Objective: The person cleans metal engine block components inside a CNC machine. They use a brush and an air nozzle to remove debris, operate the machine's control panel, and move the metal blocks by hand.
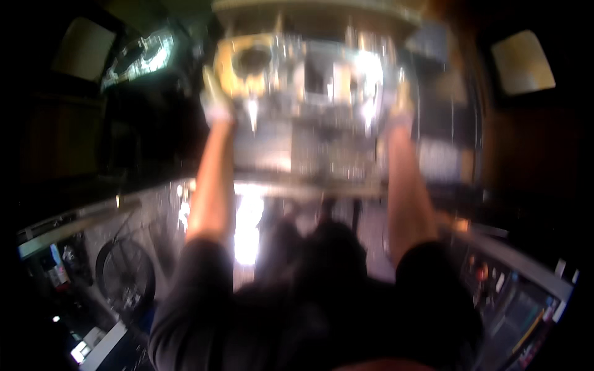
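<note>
A wide silvery metal casting [284, 68] with large openings lies across the upper middle, smeared by motion. Its left part has a yellowish tint around a round dark hole. My left hand [215, 99], in a pale glove, is at the casting's left side, fingers pointing away from me. At the opposite side is my right hand [402, 102], gloved too and more blurred. Both arms reach straight forward, and the hands appear to hold the casting between them. Exact finger contact is hard to make out.
A second shiny metal part [142, 55] is at the far left. Below my hands runs a bench edge [309, 185]. A black spoked wheel [125, 272] stands at the lower left, near a rack edge [68, 229]. Assorted small items [489, 278] fill a rack at the lower right.
</note>
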Tool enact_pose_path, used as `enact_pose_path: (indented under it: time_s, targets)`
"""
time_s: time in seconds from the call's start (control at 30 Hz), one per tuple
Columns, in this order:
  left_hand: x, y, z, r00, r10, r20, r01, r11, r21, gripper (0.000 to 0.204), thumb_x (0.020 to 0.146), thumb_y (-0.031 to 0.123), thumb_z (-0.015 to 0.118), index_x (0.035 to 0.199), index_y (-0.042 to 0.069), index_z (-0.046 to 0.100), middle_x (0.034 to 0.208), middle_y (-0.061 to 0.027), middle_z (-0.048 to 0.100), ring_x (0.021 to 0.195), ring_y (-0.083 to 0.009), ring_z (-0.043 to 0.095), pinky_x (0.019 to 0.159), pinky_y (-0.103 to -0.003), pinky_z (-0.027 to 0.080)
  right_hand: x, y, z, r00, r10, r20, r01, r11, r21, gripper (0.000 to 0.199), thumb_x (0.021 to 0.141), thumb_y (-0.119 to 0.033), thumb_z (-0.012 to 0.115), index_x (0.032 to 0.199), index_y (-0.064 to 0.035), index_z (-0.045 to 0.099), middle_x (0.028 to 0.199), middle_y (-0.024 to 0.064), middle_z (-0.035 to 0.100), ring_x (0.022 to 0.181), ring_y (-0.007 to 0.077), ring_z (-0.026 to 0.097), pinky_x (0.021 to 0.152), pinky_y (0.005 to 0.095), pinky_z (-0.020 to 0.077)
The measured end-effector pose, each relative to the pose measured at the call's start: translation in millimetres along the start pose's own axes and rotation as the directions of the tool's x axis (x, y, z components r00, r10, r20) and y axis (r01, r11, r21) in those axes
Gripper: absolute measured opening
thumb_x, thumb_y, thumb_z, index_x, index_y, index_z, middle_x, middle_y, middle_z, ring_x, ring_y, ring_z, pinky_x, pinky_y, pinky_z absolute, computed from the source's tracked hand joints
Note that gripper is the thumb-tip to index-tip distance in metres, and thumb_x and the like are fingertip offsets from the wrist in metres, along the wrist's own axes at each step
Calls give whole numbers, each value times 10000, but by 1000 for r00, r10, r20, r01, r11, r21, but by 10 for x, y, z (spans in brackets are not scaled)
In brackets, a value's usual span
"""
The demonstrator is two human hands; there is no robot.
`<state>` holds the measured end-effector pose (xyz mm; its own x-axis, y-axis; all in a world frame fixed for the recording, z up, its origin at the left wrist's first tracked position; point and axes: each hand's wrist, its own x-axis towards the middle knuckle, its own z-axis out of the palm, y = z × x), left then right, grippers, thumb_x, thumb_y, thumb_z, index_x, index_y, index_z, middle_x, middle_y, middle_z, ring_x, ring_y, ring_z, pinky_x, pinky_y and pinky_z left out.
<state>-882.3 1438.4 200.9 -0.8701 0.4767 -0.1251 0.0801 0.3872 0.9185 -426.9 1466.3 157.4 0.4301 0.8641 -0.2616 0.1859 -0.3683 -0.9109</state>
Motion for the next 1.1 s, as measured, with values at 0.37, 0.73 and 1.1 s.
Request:
enact_pose_path:
  time_s: [0.37,0.73,1.1]
  targets:
    - [-382,184,-244,994,67,84,-28,914,-404,570,1024,471,434,950,-51,650,853,-165,691,706,-236,663,672,-357,534,-331,-987,304,982,149,-119,-130,979,155,518,1051,-407,439,1199,51,632,940,144,714,748,221,645,682,354,524]
    - [-254,385,-105,993,-110,-36,110,994,-5,558,978,456,547,1203,-54,545,918,-209,648,784,-312,637,712,-395,523,-4,-654,246,996,-91,0,82,889,451,511,1012,-385,539,1331,14,561,1231,93,633,1007,184,645,887,311,527]
    - [-246,-279,-478,811,567,145,-550,652,523,626,920,488,608,1244,-40,519,1062,-231,635,881,-368,627,774,-393,531,-4,-293,205,905,-403,-134,418,902,107,514,1041,-429,469,1225,39,572,1067,176,677,890,217,675,740,332,562]
